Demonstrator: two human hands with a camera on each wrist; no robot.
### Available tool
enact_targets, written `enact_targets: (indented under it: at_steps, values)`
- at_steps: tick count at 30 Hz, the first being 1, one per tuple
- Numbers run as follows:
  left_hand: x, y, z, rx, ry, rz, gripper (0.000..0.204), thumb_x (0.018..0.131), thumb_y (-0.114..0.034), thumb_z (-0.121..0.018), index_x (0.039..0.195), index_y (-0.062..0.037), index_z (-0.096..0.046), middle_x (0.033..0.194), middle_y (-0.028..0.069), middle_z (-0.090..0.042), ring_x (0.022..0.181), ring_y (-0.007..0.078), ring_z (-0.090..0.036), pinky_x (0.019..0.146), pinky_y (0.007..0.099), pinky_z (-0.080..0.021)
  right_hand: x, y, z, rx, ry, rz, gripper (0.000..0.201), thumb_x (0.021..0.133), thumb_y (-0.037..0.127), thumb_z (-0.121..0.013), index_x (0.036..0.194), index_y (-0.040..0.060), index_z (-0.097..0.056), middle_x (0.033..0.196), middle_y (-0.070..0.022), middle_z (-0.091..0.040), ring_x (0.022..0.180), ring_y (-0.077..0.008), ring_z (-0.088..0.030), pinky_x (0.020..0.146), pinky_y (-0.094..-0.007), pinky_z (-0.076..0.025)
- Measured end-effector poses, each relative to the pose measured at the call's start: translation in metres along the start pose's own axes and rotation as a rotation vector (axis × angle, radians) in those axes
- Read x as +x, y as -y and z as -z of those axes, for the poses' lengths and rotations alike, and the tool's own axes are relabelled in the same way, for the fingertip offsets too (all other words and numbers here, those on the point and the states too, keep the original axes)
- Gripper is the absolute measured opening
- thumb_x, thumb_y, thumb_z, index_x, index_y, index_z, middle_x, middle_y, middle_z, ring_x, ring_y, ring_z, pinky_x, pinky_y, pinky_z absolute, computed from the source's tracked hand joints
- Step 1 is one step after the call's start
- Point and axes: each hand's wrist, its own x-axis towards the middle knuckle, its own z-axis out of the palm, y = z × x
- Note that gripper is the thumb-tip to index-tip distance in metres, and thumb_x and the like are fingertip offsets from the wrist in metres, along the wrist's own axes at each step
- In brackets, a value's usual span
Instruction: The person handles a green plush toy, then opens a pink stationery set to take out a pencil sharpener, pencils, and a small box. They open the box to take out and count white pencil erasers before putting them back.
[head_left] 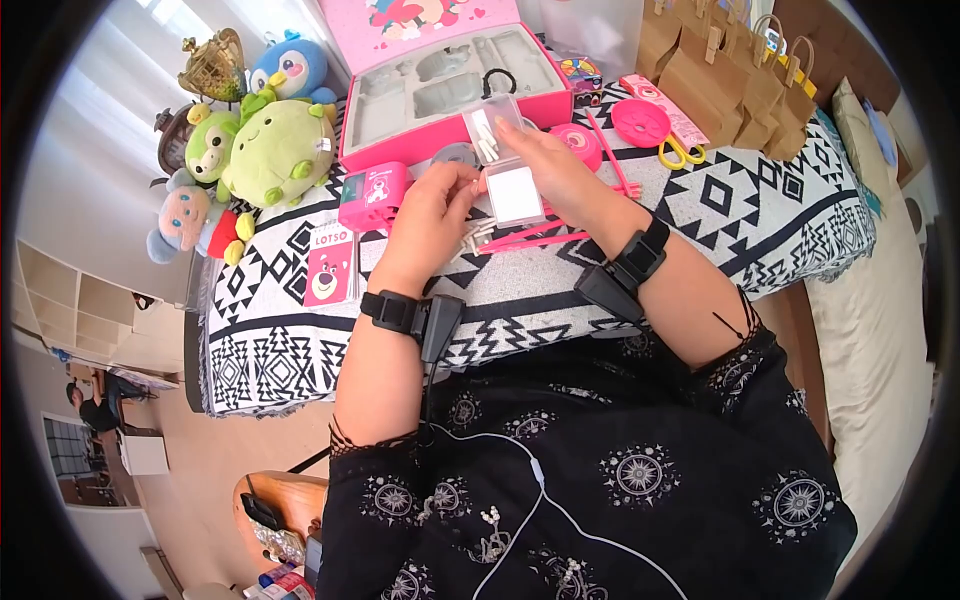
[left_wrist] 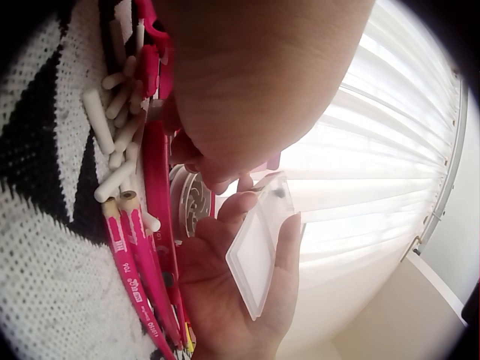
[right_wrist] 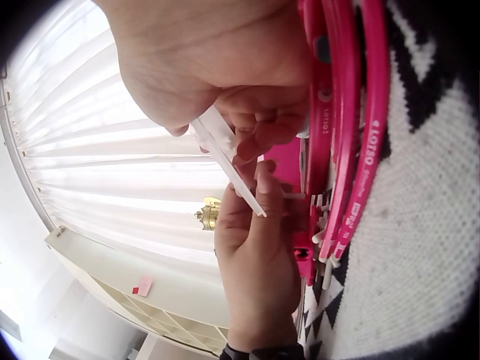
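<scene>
An opened clear plastic case with a white panel is gripped by the right hand; its other half holds several small white sticks. The left hand has its fingers bent at the case's left edge; whether it pinches something is hidden. In the left wrist view the right hand holds the case between thumb and fingers. In the right wrist view the case appears edge-on, close to the left hand's fingertips. Loose white sticks lie on the patterned cloth beside pink pencils.
Behind the hands stands an open pink box. Left are a pink sharpener-like device, a LOTSO booklet and plush toys. Right are a round pink dish, yellow-handled scissors and paper bags.
</scene>
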Motion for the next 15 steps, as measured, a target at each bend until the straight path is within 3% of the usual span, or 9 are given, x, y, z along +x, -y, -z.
enact_targets:
  at_steps: [1,3,13,15]
  values:
    - [-0.0003,0.0007,0.0001,0.000,0.000,0.001,0.011,0.091,-0.006,-0.062,0.099,0.0011,-0.062,0.087,0.0128,-0.061,0.078,0.0236,-0.061,0.071,0.0335,-0.049,-0.0007,0.0010,-0.0008,-0.006,-0.007,-0.012,0.044,0.102,0.043,-0.048,0.118,0.0036,-0.058,0.095,-0.0058,-0.067,0.079,-0.0105,-0.066,0.069,-0.0249,-0.053]
    - [0.0001,0.0028,0.0015,-0.038,0.011,-0.004,0.008,0.095,-0.003,-0.059,0.102,0.0003,-0.060,0.085,0.0032,-0.062,0.078,0.0110,-0.058,0.071,0.0251,-0.047,-0.0004,0.0017,-0.0017,-0.011,-0.014,-0.022,0.044,0.102,0.043,-0.048,0.119,0.0039,-0.058,0.096,-0.0046,-0.067,0.080,-0.0098,-0.066,0.069,-0.0245,-0.053]
    - [0.0010,0.0022,0.0022,-0.053,-0.015,0.035,0.007,0.095,-0.003,-0.059,0.102,-0.0003,-0.058,0.085,0.0029,-0.062,0.076,0.0091,-0.058,0.069,0.0231,-0.047,-0.0004,0.0020,-0.0022,0.002,-0.003,-0.020,0.044,0.102,0.042,-0.048,0.119,0.0024,-0.057,0.094,-0.0086,-0.068,0.079,-0.0140,-0.069,0.070,-0.0269,-0.055]
    - [0.0012,0.0012,0.0013,-0.109,-0.094,0.043,0.008,0.094,-0.004,-0.061,0.101,-0.0013,-0.058,0.085,0.0018,-0.062,0.076,0.0078,-0.057,0.068,0.0219,-0.046,-0.0002,0.0021,-0.0030,0.005,-0.006,-0.020,0.044,0.102,0.042,-0.048,0.119,0.0021,-0.056,0.094,-0.0097,-0.069,0.079,-0.0148,-0.069,0.069,-0.0275,-0.056]
